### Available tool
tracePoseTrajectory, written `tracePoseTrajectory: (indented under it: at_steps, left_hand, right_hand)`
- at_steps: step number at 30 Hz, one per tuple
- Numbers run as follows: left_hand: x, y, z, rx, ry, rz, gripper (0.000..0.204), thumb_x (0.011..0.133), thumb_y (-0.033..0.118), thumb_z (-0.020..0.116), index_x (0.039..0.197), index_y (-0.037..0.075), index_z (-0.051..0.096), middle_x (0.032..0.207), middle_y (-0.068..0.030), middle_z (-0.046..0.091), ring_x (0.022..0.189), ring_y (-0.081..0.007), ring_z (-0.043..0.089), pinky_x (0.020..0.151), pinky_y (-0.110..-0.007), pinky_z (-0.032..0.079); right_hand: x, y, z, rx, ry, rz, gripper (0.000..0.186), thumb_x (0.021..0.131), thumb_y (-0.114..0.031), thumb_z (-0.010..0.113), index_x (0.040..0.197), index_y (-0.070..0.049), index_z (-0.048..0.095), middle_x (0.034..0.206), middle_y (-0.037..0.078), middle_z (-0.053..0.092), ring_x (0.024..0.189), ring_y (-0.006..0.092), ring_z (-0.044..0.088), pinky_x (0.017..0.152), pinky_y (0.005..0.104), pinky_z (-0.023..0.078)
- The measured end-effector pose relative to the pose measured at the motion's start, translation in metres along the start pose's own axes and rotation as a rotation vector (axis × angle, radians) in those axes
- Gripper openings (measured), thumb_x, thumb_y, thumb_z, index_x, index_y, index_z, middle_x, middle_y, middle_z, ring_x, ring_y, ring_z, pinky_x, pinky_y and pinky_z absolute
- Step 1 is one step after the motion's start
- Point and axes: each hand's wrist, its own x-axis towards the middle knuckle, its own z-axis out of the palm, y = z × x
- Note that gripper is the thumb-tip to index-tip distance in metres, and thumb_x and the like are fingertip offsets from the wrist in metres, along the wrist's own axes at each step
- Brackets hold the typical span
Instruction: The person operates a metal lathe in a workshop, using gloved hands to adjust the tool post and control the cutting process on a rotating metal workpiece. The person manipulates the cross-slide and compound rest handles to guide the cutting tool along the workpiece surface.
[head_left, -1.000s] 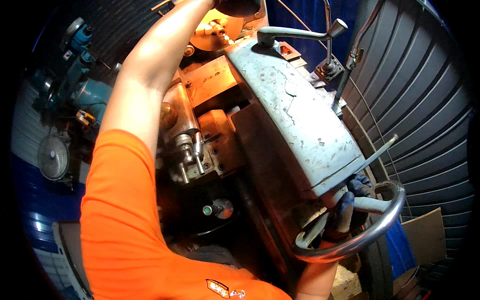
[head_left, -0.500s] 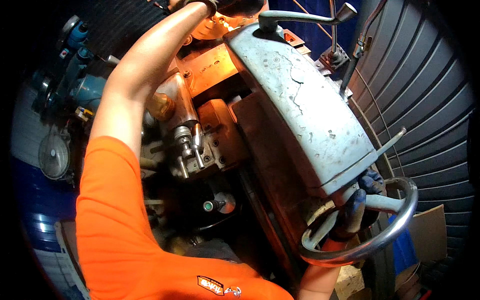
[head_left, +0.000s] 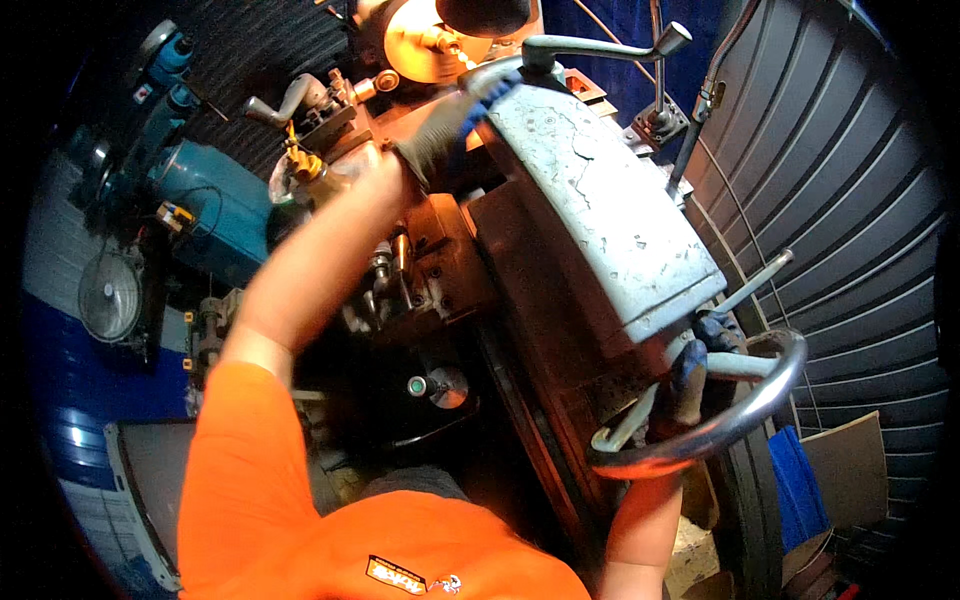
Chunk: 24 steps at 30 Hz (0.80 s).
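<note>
My left hand (head_left: 450, 130), in a grey glove with blue fingertips, reaches to the upper edge of the pale blue, chipped housing (head_left: 610, 220), below a crank lever (head_left: 600, 42); motion blur obscures its grip. Behind it are the orange-lit round chuck (head_left: 410, 45) and a black lamp (head_left: 480, 12). My right hand (head_left: 700, 365), also gloved, is closed at the hub of the steel handwheel (head_left: 745, 410), fingers wrapped beside its spokes, below a thin lever (head_left: 760, 280).
A tool post with handle (head_left: 305, 105) and steel fittings (head_left: 390, 280) are left of the housing. At left stand a teal machine (head_left: 210, 210), a fan (head_left: 108, 295) and a pale panel (head_left: 150, 480). Ribbed wall (head_left: 850, 250), hose (head_left: 715, 85) and cardboard (head_left: 850, 465) are at right.
My left hand has come down from the chuck at the top to the housing's upper edge, uncovering the tool post handle. My right hand remains on the handwheel, which appears higher as the view shifts.
</note>
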Motion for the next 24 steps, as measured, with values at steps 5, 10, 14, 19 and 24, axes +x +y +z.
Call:
tracePoseTrajectory:
  at_steps: [5,10,14,19,24]
  left_hand:
    - [-0.013,0.043,0.076,-1.135,0.351,-0.783,0.053,0.088,0.024,0.075,0.125,-0.005,0.051,0.113,-0.0136,0.067,0.095,-0.0214,0.069,0.085,-0.035,0.057]
    - [-0.01,0.045,0.085,-1.156,0.428,-0.708,0.034,0.094,0.02,0.066,0.119,-0.003,0.062,0.11,-0.0141,0.07,0.098,-0.0233,0.071,0.087,-0.037,0.059]
    - [-0.008,0.037,0.082,-1.18,0.426,-0.693,0.049,0.088,0.018,0.074,0.12,-0.007,0.047,0.108,-0.0196,0.066,0.094,-0.0273,0.07,0.082,-0.038,0.06]
    - [-0.005,0.031,0.071,-1.292,0.333,-0.637,0.049,0.087,0.015,0.074,0.12,-0.01,0.049,0.107,-0.0207,0.067,0.092,-0.0288,0.071,0.081,-0.04,0.061]
    - [0.002,0.022,0.069,-1.258,0.335,-0.707,0.037,0.089,0.019,0.073,0.115,-0.005,0.062,0.105,-0.0151,0.071,0.092,-0.0256,0.072,0.081,-0.04,0.061]
  right_hand:
    - [0.0,-0.017,0.007,0.012,-0.05,0.006,0.032,0.099,-0.032,0.059,0.116,-0.006,0.052,0.109,0.004,0.054,0.104,0.0179,0.05,0.095,0.036,0.041]
    - [0.009,-0.018,0.01,-0.271,-0.102,-0.164,0.042,0.098,-0.042,0.056,0.115,-0.004,0.053,0.109,0.008,0.056,0.101,0.018,0.053,0.09,0.0332,0.044]
    - [0.0,-0.009,-0.005,0.032,-0.093,0.257,0.041,0.094,-0.04,0.064,0.109,-0.005,0.05,0.107,0.009,0.05,0.103,0.0221,0.051,0.096,0.0418,0.042]
    - [0.012,0.025,-0.001,-0.045,-0.075,0.026,0.042,0.093,-0.039,0.066,0.11,-0.004,0.051,0.108,0.009,0.051,0.105,0.0219,0.051,0.097,0.041,0.042]
    - [0.02,0.041,0.007,-0.041,-0.033,-0.06,0.043,0.092,-0.038,0.068,0.111,-0.004,0.051,0.108,0.009,0.052,0.107,0.0216,0.051,0.099,0.0402,0.043]
